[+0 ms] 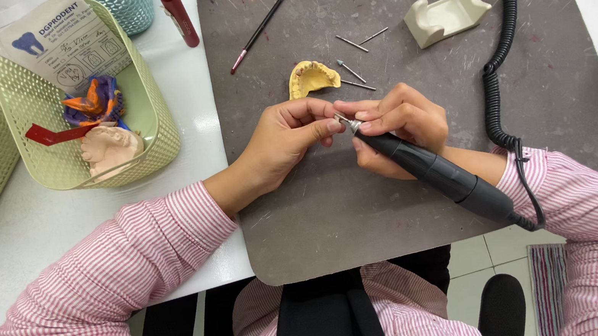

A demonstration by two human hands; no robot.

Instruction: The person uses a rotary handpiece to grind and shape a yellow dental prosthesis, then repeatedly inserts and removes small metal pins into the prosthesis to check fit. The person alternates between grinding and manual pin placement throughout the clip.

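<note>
My right hand [400,120] grips a black rotary handpiece [438,171] whose metal tip points left toward my left hand. My left hand [287,137] pinches its fingertips at that tip [345,123]; whatever small part is between the fingers is hidden. Both hands hover over a dark grey work mat [408,61]. Just beyond the fingers lies a yellow dental cast [312,77]. Several thin metal burs [357,68] lie beside the cast.
A black coiled cable [497,65] runs from the handpiece up the mat's right side. A cream handpiece rest [444,15] sits far right, a thin black-and-red tool [268,18] far left. Green baskets [155,125] hold a pink cast, papers and coloured material.
</note>
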